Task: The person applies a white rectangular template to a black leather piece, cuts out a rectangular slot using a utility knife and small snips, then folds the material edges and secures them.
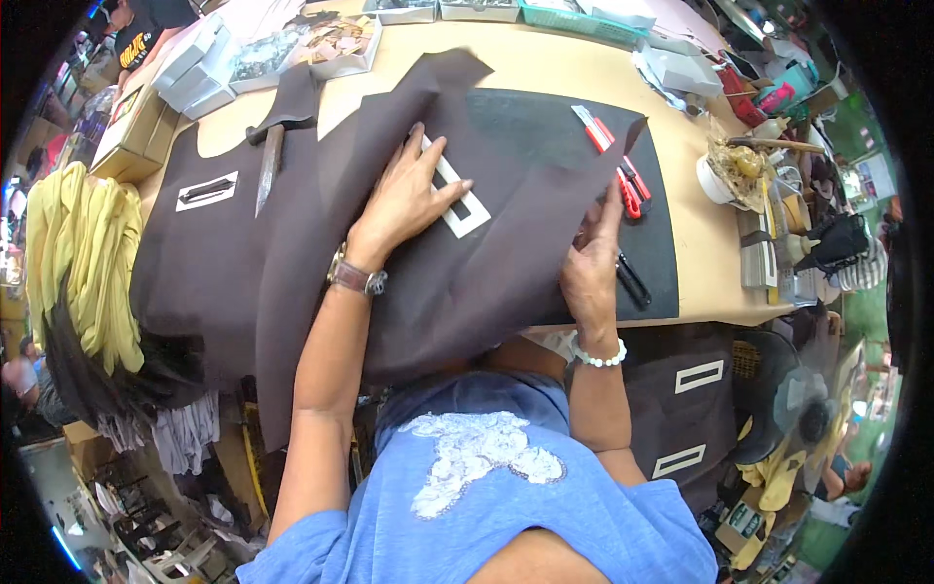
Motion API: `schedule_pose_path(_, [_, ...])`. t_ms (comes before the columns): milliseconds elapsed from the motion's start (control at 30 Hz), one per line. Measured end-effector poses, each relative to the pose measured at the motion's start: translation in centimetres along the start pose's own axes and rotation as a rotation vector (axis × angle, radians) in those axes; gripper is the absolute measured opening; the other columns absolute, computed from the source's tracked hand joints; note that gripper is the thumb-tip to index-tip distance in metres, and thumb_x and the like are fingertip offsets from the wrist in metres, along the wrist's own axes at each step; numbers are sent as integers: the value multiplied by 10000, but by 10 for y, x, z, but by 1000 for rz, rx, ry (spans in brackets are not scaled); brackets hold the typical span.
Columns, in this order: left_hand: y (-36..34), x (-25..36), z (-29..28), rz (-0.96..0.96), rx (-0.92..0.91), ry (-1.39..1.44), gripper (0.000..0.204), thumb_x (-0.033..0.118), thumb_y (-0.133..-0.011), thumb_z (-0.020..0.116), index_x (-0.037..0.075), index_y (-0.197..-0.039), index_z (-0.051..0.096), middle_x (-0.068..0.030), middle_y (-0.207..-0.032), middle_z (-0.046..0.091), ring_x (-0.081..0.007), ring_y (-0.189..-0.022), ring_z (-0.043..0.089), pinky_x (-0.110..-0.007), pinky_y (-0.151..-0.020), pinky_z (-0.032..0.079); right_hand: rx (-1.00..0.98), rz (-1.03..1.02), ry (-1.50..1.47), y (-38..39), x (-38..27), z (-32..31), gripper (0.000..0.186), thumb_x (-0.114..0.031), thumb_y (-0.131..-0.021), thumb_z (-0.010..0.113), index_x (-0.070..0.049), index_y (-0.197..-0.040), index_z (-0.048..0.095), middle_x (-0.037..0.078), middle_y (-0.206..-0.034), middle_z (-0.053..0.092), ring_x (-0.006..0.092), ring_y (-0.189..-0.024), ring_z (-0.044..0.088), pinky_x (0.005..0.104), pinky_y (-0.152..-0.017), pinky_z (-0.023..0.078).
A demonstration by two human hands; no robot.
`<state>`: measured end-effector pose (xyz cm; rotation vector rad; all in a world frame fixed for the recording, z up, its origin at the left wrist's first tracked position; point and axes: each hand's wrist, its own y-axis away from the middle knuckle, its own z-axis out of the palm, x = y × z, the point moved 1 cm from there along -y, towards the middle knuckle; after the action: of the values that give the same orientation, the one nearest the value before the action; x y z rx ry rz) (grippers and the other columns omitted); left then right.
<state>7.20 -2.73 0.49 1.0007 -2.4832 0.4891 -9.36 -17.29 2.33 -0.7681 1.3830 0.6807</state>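
Observation:
A large dark brown fabric piece (pixel 457 292) lies over the near part of the table, its far left and right edges lifted and curling. My left hand (pixel 413 195) rests on it with fingers spread, thumb and fingertips around a white rectangular frame with a slot (pixel 469 216). My right hand (pixel 592 258) grips the raised right edge of the fabric piece, which hides some of its fingers. Past that hand, on a black cutting mat (pixel 545 122), lie red utility knives (pixel 623 161) and a black pen-like tool (pixel 632 280).
To the left, a hammer (pixel 272 156) lies on brown fabric beside another white frame (pixel 207 191). Yellow cloth (pixel 88 253) hangs over the left edge. A glue-caked tub with a brush (pixel 725 180) stands right. Boxes of small parts (pixel 336 44) line the far side.

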Motion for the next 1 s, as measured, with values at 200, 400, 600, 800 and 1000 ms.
schedule_pose_path(200, [53, 35, -7, 62, 150, -281, 663, 387, -778, 657, 44, -1299, 430, -203, -1422, 279, -387, -1307, 272, -488, -1054, 245, 304, -388, 1073, 15, -4, -42, 528, -142, -786, 614, 29, -1256, 445, 238, -1257, 449, 363, -1174, 425, 450, -1004, 316])
schedule_pose_path(400, [96, 79, 29, 132, -40, -162, 804, 562, -755, 588, -9, -1296, 419, -240, -1392, 298, -404, -1316, 221, -624, -1007, 178, 284, -178, 1138, 38, -1, -89, 218, -148, -767, 667, 0, -918, 613, 155, -1032, 586, 315, -971, 536, 390, -859, 410])
schedule_pose_path(600, [65, 95, 61, 172, 9, -137, 886, 614, -759, 548, -19, -1341, 335, -255, -1415, 243, -409, -1329, 190, -636, -1011, 136, 690, -264, 527, 41, -26, -99, 143, -143, -882, 569, -1, -867, 568, 123, -801, 629, 193, -732, 590, 329, -723, 458])
schedule_pose_path(800, [57, 101, 73, 240, 72, -82, 835, 509, -741, 589, -52, -1316, 359, -265, -1417, 234, -414, -1338, 170, -655, -1014, 110, -266, -455, 320, 52, -58, 11, 184, -65, -846, 516, 38, -996, 548, 205, -992, 591, 297, -937, 576, 364, -869, 424])
schedule_pose_path(1000, [67, 90, 43, 230, 49, 18, 581, 331, -813, 583, -41, -1243, 464, -225, -1407, 291, -394, -1332, 209, -563, -1054, 170, 51, -268, 692, 24, 10, -40, 207, -76, -899, 416, 67, -1009, 516, 239, -1173, 503, 367, -1122, 459, 413, -990, 324])
